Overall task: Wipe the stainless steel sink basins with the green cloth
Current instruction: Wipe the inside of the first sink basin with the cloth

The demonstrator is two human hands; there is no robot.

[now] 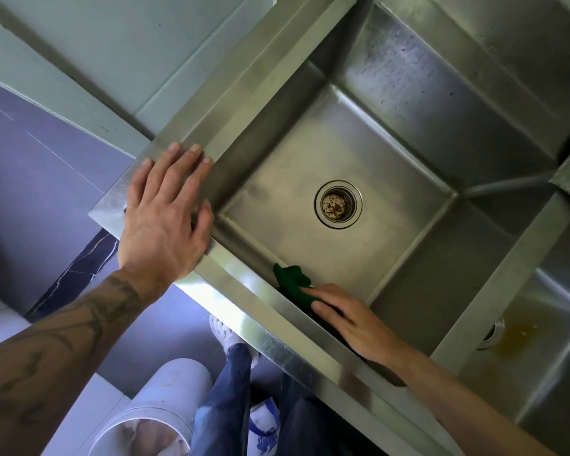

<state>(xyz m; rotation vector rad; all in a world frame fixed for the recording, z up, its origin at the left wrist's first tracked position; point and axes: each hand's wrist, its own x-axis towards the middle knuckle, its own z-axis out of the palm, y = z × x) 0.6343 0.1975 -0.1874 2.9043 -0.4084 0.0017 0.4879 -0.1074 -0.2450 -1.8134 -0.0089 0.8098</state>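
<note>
Right hand presses the green cloth with straight fingers against the near wall of the left basin, low by the floor edge. Left hand lies flat, fingers spread, on the sink rim, likely bracing the lean. Second basin shows a brownish stain.

Soft, even daylight, fairly bright. Glare strip on the sink front rim; inner walls are darker with streaky reflections. Floor has a bluish cast. Wide-angle bending at the edges, corners slightly soft.
</note>
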